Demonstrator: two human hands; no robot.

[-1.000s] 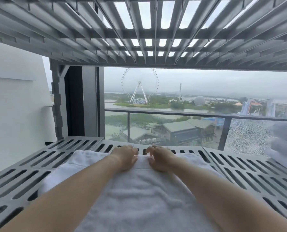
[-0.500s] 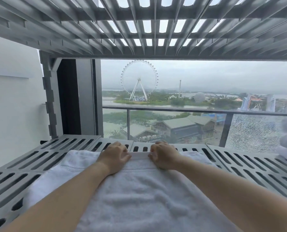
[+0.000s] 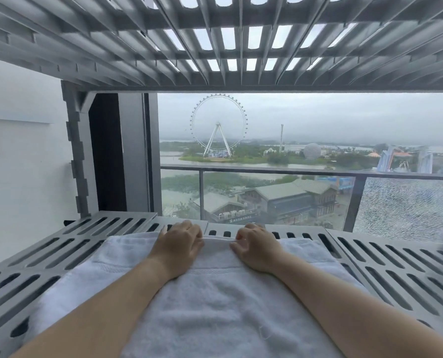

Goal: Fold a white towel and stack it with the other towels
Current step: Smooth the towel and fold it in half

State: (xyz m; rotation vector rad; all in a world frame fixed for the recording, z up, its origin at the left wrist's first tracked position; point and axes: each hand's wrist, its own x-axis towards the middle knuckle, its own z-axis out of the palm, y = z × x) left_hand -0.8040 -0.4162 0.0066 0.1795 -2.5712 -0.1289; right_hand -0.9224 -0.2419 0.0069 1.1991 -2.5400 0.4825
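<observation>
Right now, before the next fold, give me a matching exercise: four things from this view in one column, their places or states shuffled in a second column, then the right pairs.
Column one
1. white terry towel
2. grey slotted metal shelf
3. left hand
4. white Ferris wheel

Column two
A. far off, beyond the glass balcony railing
B. fingers curled over the cloth's far edge
C. bears the cloth
D. lies flat under both forearms

Pairs: 1-D; 2-C; 3-B; 4-A
</observation>
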